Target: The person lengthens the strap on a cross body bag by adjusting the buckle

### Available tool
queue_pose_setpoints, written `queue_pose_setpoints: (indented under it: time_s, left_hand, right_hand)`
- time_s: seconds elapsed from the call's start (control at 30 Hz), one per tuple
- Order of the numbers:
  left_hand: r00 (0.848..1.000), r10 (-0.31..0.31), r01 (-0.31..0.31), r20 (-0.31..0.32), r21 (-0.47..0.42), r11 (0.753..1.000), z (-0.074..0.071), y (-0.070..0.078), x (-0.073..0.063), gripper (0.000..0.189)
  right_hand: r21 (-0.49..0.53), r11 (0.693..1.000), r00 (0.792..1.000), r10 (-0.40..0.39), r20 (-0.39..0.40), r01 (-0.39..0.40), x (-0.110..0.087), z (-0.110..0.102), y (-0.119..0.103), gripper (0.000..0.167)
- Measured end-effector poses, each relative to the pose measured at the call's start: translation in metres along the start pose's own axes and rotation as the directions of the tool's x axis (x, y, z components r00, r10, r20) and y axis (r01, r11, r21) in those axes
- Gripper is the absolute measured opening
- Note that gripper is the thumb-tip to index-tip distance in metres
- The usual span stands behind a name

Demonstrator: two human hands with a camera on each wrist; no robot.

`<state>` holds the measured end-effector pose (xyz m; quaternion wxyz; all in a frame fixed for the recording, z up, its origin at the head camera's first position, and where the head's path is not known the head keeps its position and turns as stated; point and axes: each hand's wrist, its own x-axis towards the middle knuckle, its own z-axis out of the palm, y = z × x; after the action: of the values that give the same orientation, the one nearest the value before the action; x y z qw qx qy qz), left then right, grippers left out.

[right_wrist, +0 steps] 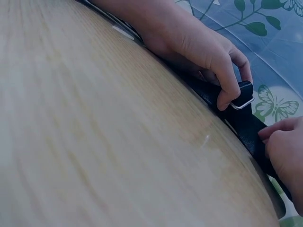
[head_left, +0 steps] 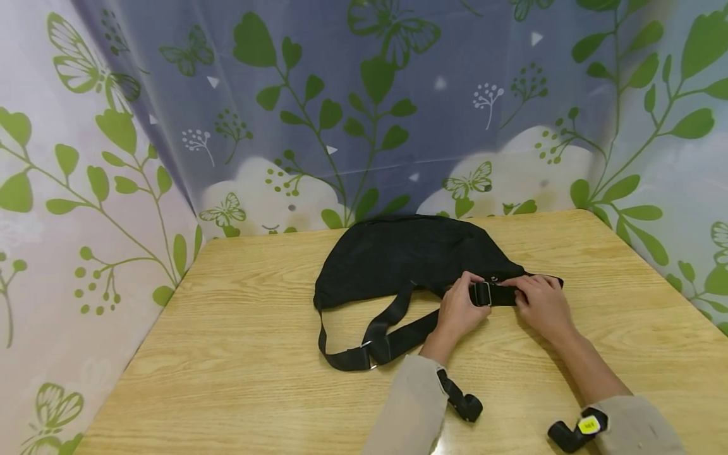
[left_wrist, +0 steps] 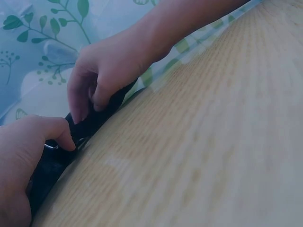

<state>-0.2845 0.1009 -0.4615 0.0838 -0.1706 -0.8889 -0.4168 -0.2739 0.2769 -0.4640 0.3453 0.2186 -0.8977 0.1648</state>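
Observation:
A black waist bag (head_left: 409,256) lies on the wooden table with its curved top toward the back curtain. Its black strap (head_left: 415,335) loops out in front, toward the person. Near the bag's right end, my left hand (head_left: 459,306) pinches the strap at a metal slider buckle (head_left: 487,294), thumb and fingers on either side, as the right wrist view also shows. Just right of it, my right hand (head_left: 543,306) grips the strap's flat stretch between thumb and fingers. A second metal slider (head_left: 368,355) sits on the strap's loop at the left.
The light wooden table (head_left: 239,354) spreads around the bag. A printed curtain (head_left: 341,126) with leaves and butterflies stands along its back and sides. Black bands (head_left: 463,401) are worn at both wrists, over beige sleeves.

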Motion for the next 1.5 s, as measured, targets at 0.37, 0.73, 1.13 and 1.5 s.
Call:
queue_pose_setpoints:
  time_s: [0.37,0.73,1.13,1.5]
  left_hand:
    - [1.000,0.000,0.000,0.023,0.000,1.000,0.0012,-0.0011,0.0002,0.048]
    - [1.000,-0.009,0.009,0.024,-0.003,1.000,0.0014,0.0002,0.0001,0.048]
    - [1.000,-0.014,0.014,0.009,0.020,1.000,-0.0001,0.0017,0.0006,0.047]
    - [0.994,-0.108,0.108,0.012,-0.094,0.990,-0.0003,0.0034,0.0011,0.041]
  right_hand:
    - [0.174,0.982,0.997,-0.076,0.032,0.069,-0.0008,0.0049,-0.0018,0.037]
    - [0.198,0.979,0.999,-0.037,-0.008,0.037,-0.0003,0.0043,-0.0042,0.033]
    - [0.087,0.996,0.997,0.040,-0.072,-0.033,0.0030,0.0019,-0.0039,0.024]
    - [0.032,0.999,0.998,0.042,-0.054,-0.041,0.0012,0.0005,-0.0025,0.025]
